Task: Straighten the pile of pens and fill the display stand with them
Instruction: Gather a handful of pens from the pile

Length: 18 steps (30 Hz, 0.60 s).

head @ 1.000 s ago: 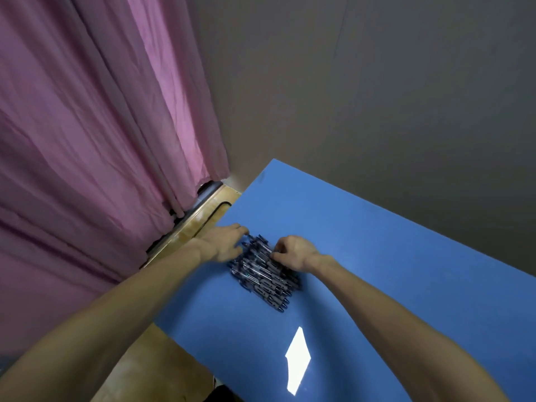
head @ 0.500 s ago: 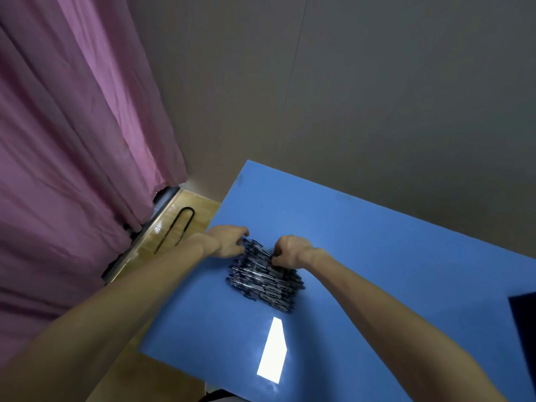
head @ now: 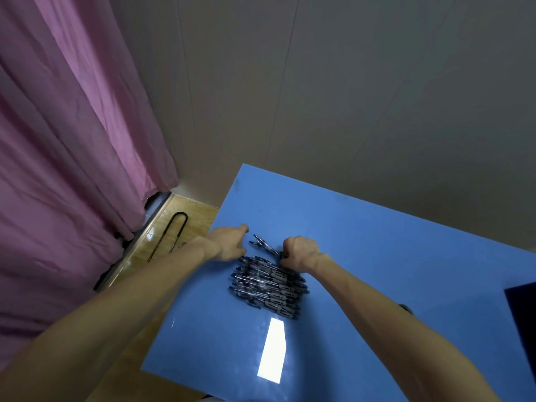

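Since half a second ago my left hand [head: 229, 242] has drawn a little away from the far end of the pile of pens [head: 268, 287], and a couple of pens [head: 265, 245] now stick out loose at that far end, angled across the rest. My right hand [head: 300, 253] has stayed at the pile's far right corner.

My right hand's fingers are curled down onto the ends of the pens there, gripping them. My left hand lies at the pile's far left corner with its fingers stretched out flat toward the table edge, just touching the nearest pen tips; I can't tell whether it holds any.

The pile lies on the blue table [head: 377, 256], near its left edge, the pens lined up mostly side by side. A dark object [head: 522, 314] sits at the table's right edge, cut off by the frame. A pink curtain [head: 72, 140] hangs to my left, with a black metal loop [head: 174, 230] on the wooden floor below.
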{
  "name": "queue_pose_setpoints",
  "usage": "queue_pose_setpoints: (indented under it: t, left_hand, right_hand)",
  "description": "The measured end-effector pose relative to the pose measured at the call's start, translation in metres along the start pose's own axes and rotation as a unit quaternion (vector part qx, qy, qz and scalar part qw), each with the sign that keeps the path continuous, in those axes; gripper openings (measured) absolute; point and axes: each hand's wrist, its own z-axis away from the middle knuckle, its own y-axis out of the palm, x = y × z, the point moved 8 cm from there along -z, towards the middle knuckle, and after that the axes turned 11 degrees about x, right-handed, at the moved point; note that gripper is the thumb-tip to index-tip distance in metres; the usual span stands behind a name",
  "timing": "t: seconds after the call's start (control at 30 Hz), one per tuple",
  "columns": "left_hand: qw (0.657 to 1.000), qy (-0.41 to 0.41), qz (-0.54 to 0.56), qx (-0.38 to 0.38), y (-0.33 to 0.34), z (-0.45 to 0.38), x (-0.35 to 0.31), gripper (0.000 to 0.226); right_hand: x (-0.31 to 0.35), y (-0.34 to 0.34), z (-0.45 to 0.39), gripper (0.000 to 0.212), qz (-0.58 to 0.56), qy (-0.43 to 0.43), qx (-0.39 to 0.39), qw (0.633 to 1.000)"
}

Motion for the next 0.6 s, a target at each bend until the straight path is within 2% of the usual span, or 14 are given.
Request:
queue_pose_setpoints:
  t: [0.23, 0.6]
  left_hand:
    - [0.999, 0.033, 0.002, 0.009, 0.004, -0.019, -0.004, 0.045]
    - [0.989, 0.079, -0.122, 0.009, 0.000, -0.041, -0.036, 0.050]
  right_hand:
    - [-0.012, -0.002, -0.003, 0.010, 0.008, 0.018, -0.026, 0.999]
    - [-0.044, 0.006, -0.002, 0.012, -0.035, 0.042, -0.020, 0.998]
